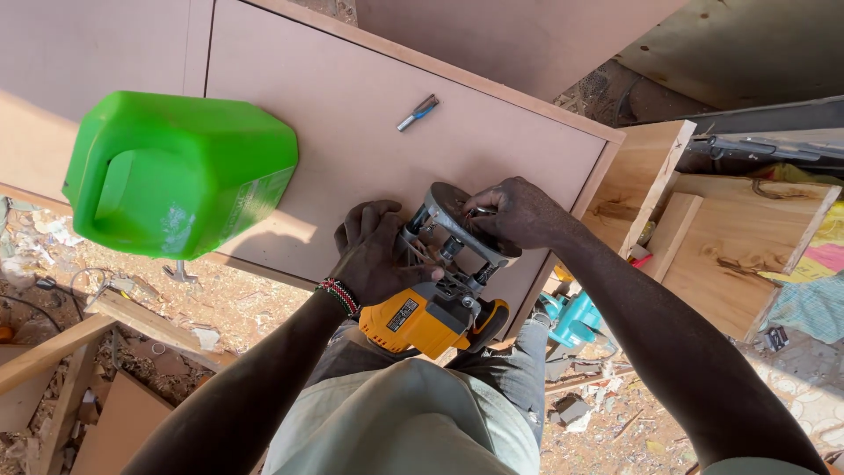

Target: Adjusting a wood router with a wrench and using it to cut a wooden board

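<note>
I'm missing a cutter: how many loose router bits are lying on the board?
1: a router bit lies on the board's upper middle, beyond the yellow router both hands hold. Others may be hidden.

Outdoor workshop, hard sun, sharp shadows. Pale brown board panel (369,114) lies flat under the hands. Green plastic jerrycan (176,176) on it, left of the hands. Small metal bit (417,113) on the panel, beyond them. Raw plywood boxes (703,237) to the right. Dirt ground (237,299) below, littered with sawdust, chips and timber offcuts (53,352) at lower left
</note>
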